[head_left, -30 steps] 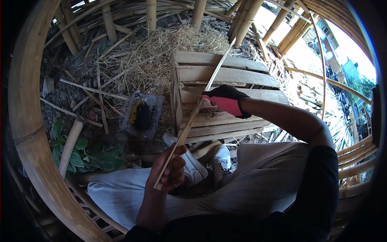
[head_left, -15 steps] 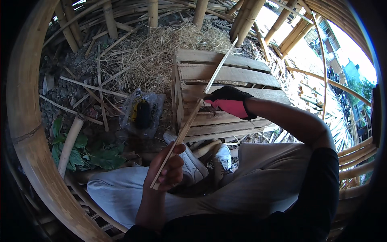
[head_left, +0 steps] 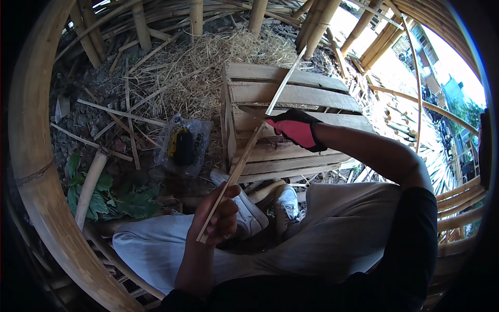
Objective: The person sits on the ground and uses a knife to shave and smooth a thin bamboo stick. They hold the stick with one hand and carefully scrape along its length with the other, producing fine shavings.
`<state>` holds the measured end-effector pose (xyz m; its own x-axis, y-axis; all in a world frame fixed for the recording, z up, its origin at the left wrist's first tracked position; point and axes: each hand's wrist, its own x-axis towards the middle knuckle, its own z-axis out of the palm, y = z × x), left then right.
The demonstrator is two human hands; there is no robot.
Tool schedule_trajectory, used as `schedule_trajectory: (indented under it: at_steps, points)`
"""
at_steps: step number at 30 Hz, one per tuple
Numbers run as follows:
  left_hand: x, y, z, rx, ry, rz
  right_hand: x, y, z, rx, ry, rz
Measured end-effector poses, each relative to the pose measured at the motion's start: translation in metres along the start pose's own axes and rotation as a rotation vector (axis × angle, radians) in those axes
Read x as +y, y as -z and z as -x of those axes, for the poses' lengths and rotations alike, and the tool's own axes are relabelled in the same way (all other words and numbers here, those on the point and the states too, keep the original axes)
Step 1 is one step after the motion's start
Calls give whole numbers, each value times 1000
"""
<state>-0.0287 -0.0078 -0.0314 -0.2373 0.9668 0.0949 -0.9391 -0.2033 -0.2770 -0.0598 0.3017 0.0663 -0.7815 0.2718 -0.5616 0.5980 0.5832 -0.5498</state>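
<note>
The bare left hand (head_left: pixel 215 218) closes its grip around the lower end of a long bamboo strip (head_left: pixel 249 148), which slants up and away over a wooden crate (head_left: pixel 291 99). The right hand (head_left: pixel 296 127), in a red and black glove, is closed on what seems to be a blade (head_left: pixel 252 112) laid against the strip partway up; the blade is too dim to be sure.

A slip along the strip could send the edge down toward the bare fingers, since only one hand is gloved. The thin strip could also split or snap.

Just below the hands lie white shoes (head_left: pixel 249 216). A plastic bag (head_left: pixel 182 145) sits beside the crate, with straw (head_left: pixel 208 67) and loose sticks behind it.
</note>
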Motion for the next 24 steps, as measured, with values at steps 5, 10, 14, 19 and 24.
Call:
schedule_trajectory:
  at_steps: [5, 10, 14, 19, 24]
  points:
    - [4, -2, 1, -43, 16, -8, -23, -7, 21, -80, 47, -42]
    - [3, 3, 0, -15, 4, -10, -21, -27, 34, -77, 4, -36]
    - [5, 4, 0, 1, -13, 23, -21, -15, 29, -127, 113, 4]
    - [4, 2, 0, 0, -18, 9, -17, -21, 26, -121, 81, -82]
    - [5, 2, 0, -9, -19, 9, -16, -19, 22, -132, 54, -46]
